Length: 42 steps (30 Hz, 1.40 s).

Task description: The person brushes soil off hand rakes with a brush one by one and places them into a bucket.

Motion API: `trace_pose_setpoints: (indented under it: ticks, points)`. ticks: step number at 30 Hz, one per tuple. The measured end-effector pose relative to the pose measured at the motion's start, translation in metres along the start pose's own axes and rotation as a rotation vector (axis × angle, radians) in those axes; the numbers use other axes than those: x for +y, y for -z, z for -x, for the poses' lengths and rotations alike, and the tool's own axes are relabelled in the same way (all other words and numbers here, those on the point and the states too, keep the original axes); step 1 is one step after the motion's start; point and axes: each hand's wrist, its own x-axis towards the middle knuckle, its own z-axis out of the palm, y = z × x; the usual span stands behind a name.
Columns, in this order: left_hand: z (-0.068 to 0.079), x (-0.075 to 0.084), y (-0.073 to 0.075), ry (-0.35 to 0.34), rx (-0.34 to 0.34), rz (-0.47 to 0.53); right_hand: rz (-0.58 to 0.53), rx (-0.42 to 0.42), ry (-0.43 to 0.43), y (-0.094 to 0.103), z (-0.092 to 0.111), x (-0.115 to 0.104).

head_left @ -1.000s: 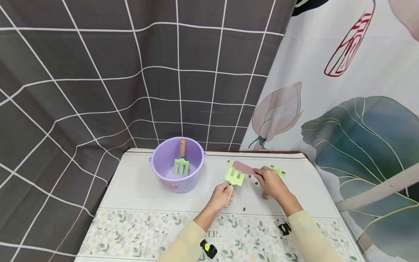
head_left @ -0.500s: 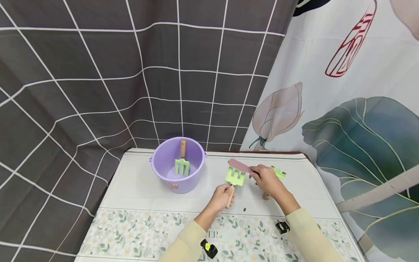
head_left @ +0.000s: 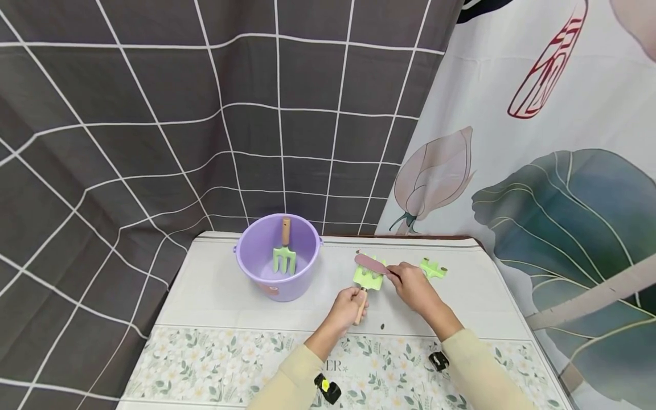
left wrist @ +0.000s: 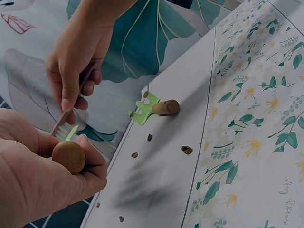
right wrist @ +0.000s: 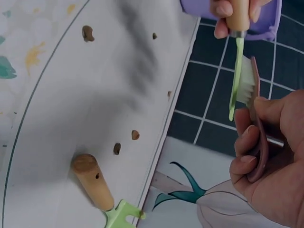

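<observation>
My left hand (head_left: 344, 307) grips the wooden handle of a small green garden fork (head_left: 367, 279), its tines pointing away from me above the table. A pink brush (head_left: 370, 263) with white bristles is held in my right hand (head_left: 416, 287), fingers curled round its handle. In the right wrist view the bristles (right wrist: 245, 80) lie right against the flat face of the fork. Seen from the left wrist, the round end of the fork's handle (left wrist: 69, 157) faces the camera, and the hand hides most of the fork head.
Left of my hands stands a purple bucket (head_left: 302, 287) with another green fork (head_left: 284, 260) leaning inside. A green rake (head_left: 433, 269) with a wooden handle (right wrist: 95, 183) lies on the table at the right. Several brown crumbs (right wrist: 88, 33) are scattered on the white tabletop (head_left: 205, 285).
My right hand has shifted left with the brush, which now lies lower across the fork's tines. The rake at the right is more exposed. The left hand and the fork hold almost still.
</observation>
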Motion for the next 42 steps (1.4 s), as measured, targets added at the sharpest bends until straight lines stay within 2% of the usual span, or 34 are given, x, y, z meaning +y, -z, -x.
trace_pose_setpoints:
  ticks: [6, 15, 19, 28, 37, 39, 42]
  points:
    - [0.0, 0.002, 0.001, 0.011, 0.008, -0.048, 0.037, 0.022, -0.034, 0.0, -0.01, 0.006]
    - [0.0, 0.001, 0.002, 0.012, -0.026, -0.094, 0.031, -0.043, -0.139, 0.006, -0.02, 0.013]
    - [0.0, 0.0, 0.002, 0.0, -0.03, -0.094, 0.023, -0.018, -0.15, 0.01, -0.021, 0.015]
    - [0.0, 0.002, 0.002, -0.018, 0.013, -0.067, 0.011, 0.04, -0.058, 0.015, -0.008, 0.011]
    - [0.001, 0.002, 0.004, -0.006, 0.013, -0.039, -0.008, -0.028, 0.072, 0.008, 0.011, 0.001]
    - [0.0, 0.002, 0.004, -0.008, 0.011, -0.047, -0.009, -0.024, 0.084, 0.007, 0.013, 0.001]
    - [0.0, 0.001, 0.004, -0.005, 0.012, -0.069, -0.009, -0.016, 0.058, 0.005, 0.013, 0.003]
